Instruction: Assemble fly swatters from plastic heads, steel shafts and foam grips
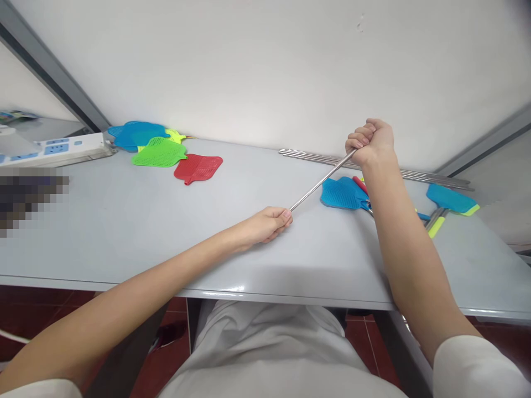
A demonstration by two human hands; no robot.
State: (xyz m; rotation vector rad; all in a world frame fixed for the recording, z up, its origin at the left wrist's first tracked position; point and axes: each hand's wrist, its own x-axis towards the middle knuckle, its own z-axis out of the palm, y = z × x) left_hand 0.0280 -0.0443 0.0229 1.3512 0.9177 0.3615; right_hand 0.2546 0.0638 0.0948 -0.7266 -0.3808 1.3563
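Head view, held rod (319,185): slanting over the grey tabletop (249,265), gripped by both hands.
Left hand (271,224): fingers curled closely around the nearer part of held rod; touching tabletop or not, cannot tell.
Right hand (369,142): fingers folded tightly about the farther, higher part of held rod.
Blue swatter head (342,193): just right of held rod, near right forearm.
Bundled rods (307,157): beyond held rod, lying along the wall (249,66).
Red swatter head (201,167): left of held rod, well apart, with moving room between.
Front edge (249,294): on the body side of held rod, passing under both forearms.
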